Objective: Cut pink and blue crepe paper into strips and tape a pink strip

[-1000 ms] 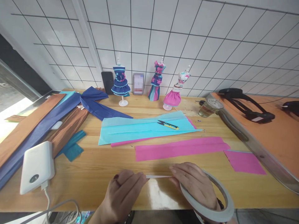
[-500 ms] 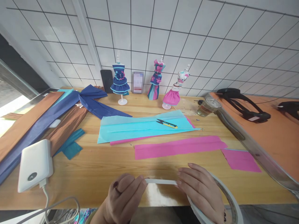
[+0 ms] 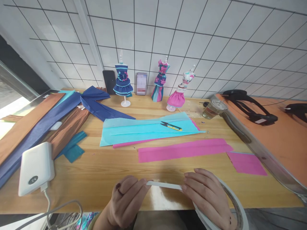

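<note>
A narrow white tape strip [image 3: 164, 185] stretches level between my two hands at the table's near edge. Its left end is pinched by the fingers of my left hand [image 3: 128, 199], which wears a ring with a dark stone. My right hand [image 3: 208, 195] grips the other end, and its thumb is hidden. Around the right hand and wrist hangs a large white tape roll [image 3: 241, 204]. Beyond the hands lies a pink cloth strip [image 3: 182, 150], with a smaller pink piece [image 3: 247, 163] to its right.
Yellow-and-black thread snips [image 3: 171, 126] lie on light-blue fabric [image 3: 134, 129]. Three dressed mini mannequins, one in navy [image 3: 123, 81], stand along the tiled wall. A lidded glass [image 3: 214, 109] is at right. At left are a white power bank [image 3: 35, 169], its cable, and brown and blue fabric strips.
My left hand has shifted slightly up and left, so the tape strip now slopes a little down to the right. The right hand stays nearly in place.
</note>
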Demonstrator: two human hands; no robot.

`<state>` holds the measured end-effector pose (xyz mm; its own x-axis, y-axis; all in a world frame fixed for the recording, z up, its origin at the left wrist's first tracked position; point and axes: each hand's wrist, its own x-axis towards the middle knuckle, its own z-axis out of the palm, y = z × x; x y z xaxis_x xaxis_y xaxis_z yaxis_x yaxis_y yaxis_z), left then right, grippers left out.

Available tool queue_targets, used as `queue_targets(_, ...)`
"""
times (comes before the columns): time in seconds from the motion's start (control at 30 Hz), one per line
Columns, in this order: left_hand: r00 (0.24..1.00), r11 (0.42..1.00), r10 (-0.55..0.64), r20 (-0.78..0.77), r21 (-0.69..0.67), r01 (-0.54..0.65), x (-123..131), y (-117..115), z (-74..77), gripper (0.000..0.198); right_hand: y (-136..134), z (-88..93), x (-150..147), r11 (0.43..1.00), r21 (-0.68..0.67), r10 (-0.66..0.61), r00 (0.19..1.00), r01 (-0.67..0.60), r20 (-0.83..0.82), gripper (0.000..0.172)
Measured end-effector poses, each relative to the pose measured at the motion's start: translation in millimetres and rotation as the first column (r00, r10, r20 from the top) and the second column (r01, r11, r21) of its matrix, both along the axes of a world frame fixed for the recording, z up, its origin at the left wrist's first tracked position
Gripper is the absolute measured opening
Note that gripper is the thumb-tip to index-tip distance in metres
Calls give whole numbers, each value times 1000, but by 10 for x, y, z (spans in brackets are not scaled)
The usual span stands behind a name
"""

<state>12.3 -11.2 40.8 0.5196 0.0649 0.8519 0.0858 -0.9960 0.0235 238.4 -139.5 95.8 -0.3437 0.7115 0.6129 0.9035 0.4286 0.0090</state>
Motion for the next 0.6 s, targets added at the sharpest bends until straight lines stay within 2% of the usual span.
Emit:
queue_targets(0.07, 1000, 998, -3, -17, -58, 2, 15, -1, -36, 17, 11, -2, 15, 1000, -8, 28, 999, -28, 26, 23)
queue_targets(0.17, 998, 976, -21, -64, -217, 7, 76, 14, -66, 28, 46, -1, 9, 1000, 1, 7, 1000, -7, -8, 23)
queue_targets(0.27, 998, 944, -31, -57, -329, 11, 115, 36, -72, 27, 79, 15, -26, 1000, 10, -2, 999, 2, -37, 25)
queue_targets(0.47, 1000, 982, -26, 13, -184, 28, 58, 13, -8, 22, -34, 16, -88, 1000, -3, -31, 1000, 31, 0, 23)
queue_targets(0.6, 996, 969, 32, 88, -246, -10, 35, -29, 9, 25, -169, -78, -125, 995, 50, -82, 997, 83, -12, 23)
